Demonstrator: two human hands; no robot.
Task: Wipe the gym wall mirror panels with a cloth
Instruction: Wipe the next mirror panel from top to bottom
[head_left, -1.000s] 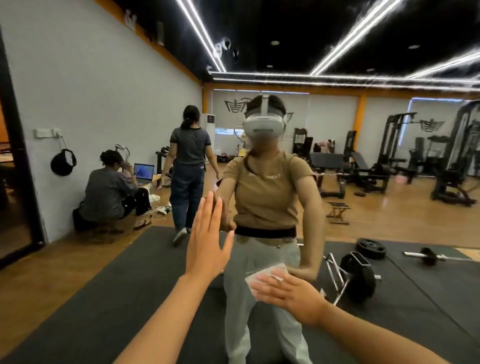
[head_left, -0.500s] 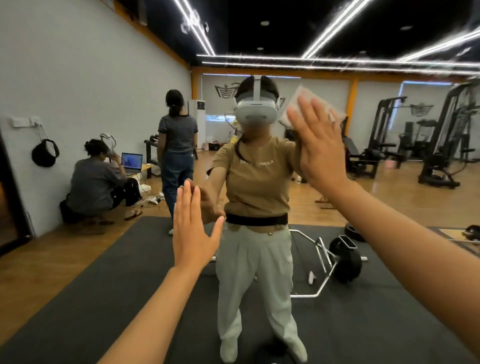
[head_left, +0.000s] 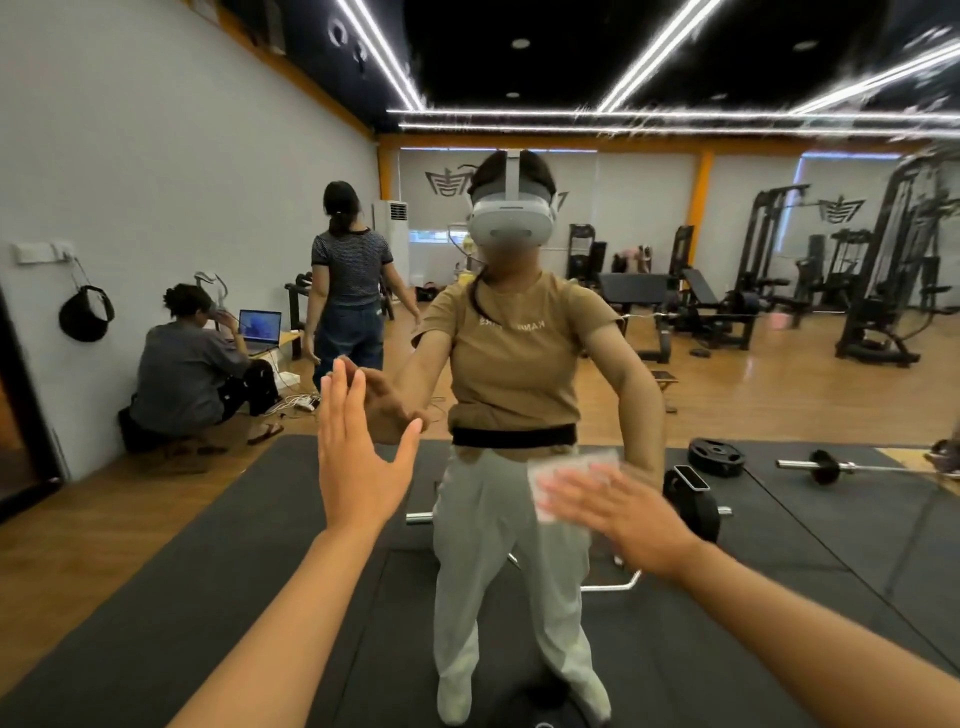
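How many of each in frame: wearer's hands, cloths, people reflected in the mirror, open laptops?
Hands: 2 (left hand, right hand)
Cloth: 1 (cloth, under the right hand)
People reflected: 3 (wearer's reflection, standing person, crouching person)
Laptop: 1 (laptop)
Total: 7

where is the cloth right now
In the head view the cloth is right of centre and low on the mirror, pressed flat under the right hand; the left hand rests on the glass further left.
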